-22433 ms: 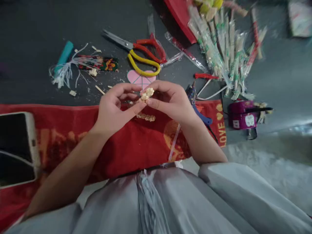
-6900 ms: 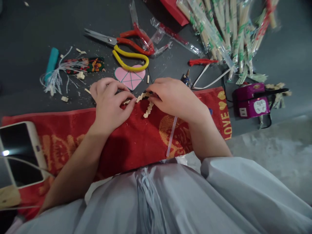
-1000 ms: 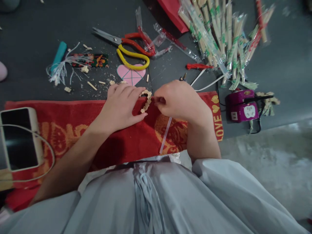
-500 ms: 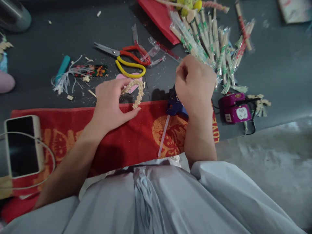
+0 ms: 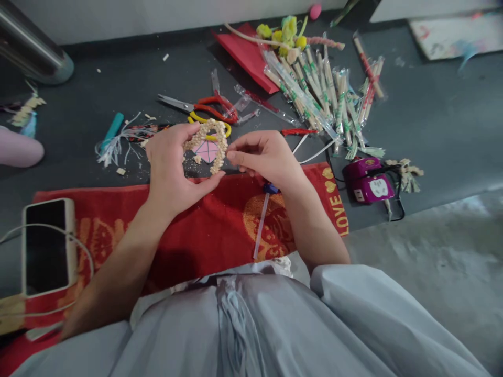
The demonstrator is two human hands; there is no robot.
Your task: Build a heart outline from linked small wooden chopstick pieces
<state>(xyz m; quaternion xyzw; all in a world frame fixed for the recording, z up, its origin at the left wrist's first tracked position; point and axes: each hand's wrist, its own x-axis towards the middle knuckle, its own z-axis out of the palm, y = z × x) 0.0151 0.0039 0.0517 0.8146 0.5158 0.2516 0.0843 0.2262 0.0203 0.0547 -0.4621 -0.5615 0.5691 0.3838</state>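
My left hand [image 5: 167, 165] grips a curved band of small beige bead-like pieces [image 5: 222, 139] between thumb and fingers, its arch standing up over the dark table. Close by the band's right side, my right hand [image 5: 269, 154] is pinched together; whatever its fingertips hold is too small to make out. Beneath that hand lies a blue glue gun [image 5: 270, 187], mostly hidden, with a translucent glue stick [image 5: 261, 225] sticking out over the red towel [image 5: 188, 235]. Behind the band rests a pink piece with dark lines [image 5: 208, 151].
Scissors with red and yellow handles [image 5: 210, 110] lie beyond my hands. Several wrapped sticks [image 5: 314, 89] are heaped at the back right, near a red packet [image 5: 247, 57]. A purple power socket [image 5: 369, 180] stands right, a phone [image 5: 47, 246] left, and a metal flask [image 5: 35, 42] far left.
My right hand has moved left and down from above the glue gun to the band's side. The left hand still holds the band. The view has tilted up slightly.
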